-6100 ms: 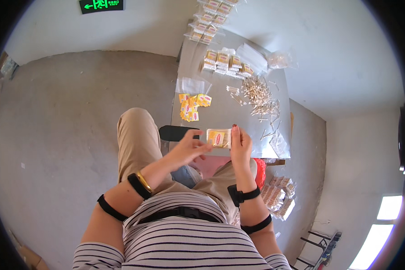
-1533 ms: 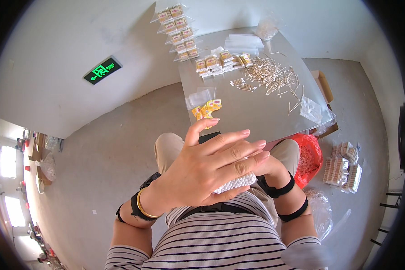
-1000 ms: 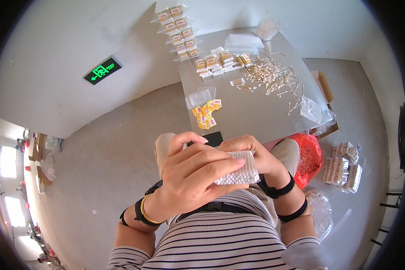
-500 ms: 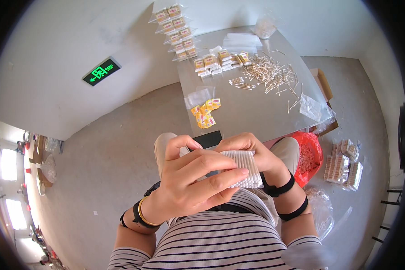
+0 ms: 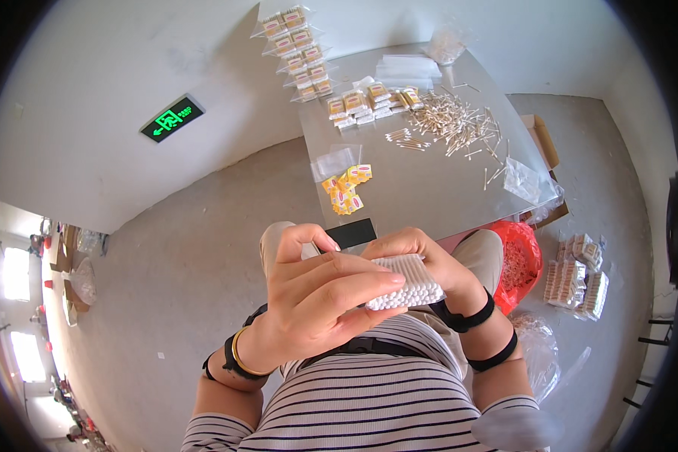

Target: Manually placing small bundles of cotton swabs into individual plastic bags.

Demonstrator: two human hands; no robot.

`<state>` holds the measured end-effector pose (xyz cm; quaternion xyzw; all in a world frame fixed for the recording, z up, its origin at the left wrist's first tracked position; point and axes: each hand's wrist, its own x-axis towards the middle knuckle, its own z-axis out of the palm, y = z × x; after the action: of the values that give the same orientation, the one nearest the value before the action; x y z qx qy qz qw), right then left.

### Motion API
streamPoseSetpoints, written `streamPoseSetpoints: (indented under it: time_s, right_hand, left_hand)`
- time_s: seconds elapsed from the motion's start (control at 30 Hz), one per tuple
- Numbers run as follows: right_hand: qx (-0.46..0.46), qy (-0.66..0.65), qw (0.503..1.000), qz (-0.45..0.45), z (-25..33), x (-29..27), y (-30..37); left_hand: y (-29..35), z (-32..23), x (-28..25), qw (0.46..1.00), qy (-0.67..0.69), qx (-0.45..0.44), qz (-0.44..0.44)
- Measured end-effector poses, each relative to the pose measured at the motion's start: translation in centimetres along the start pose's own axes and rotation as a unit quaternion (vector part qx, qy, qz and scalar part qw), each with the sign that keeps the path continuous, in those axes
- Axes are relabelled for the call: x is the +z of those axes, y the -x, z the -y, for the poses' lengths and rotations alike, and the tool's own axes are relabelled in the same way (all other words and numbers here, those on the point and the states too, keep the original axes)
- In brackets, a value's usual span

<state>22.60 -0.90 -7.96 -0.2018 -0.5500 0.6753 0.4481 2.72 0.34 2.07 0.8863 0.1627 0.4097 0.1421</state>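
Close in front of my body, both hands hold a neat bundle of white cotton swabs [image 5: 408, 285], its rows of round tips facing me. My left hand [image 5: 316, 290] is closed on the bundle's left side, its fingers over the top and the thumb beneath. Around the far and right side curls my right hand [image 5: 422, 252], its fingers partly hidden behind the swabs. Beyond the hands, at the near table edge, lies a black flat rectangular object [image 5: 352, 233]. Yellow printed cards [image 5: 346, 188] are scattered near the table's left edge.
On the metal table [image 5: 429, 184] lie a heap of loose swabs [image 5: 456, 124], stacked packs [image 5: 358, 104] and clear bags [image 5: 407, 70]. A red-lined container [image 5: 520, 260] stands beside my right knee. Swab bundles [image 5: 576, 282] sit on the floor at right.
The swab bundle has tipped so more of its tip ends face me. My left fingers have shifted slightly along its top.
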Motion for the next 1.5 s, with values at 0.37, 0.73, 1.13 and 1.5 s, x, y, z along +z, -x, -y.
streamPoseSetpoints:
  time_s: [0.37, 0.73, 1.13, 1.5]
  right_hand:
    - [-0.023, 0.006, 0.999, -0.025, 0.4, 0.5, -0.1]
    - [-0.173, 0.358, 0.903, -0.166, 6.8, 2.6, 1.4]
    - [-0.288, 0.464, 0.812, -0.205, 6.9, 4.0, 1.9]
    - [-0.33, 0.527, 0.757, -0.201, 6.7, 4.3, 2.6]
  left_hand:
    - [0.4, -0.3, -0.5, 1.0, -0.02, -0.018, 0.004]
    - [0.1, -0.3, -0.9, 0.998, -0.062, 0.005, -0.007]
    - [0.3, 0.3, -0.3, 0.998, 0.004, -0.001, -0.064]
    - [0.9, -0.5, -0.9, 0.994, -0.054, 0.072, -0.067]
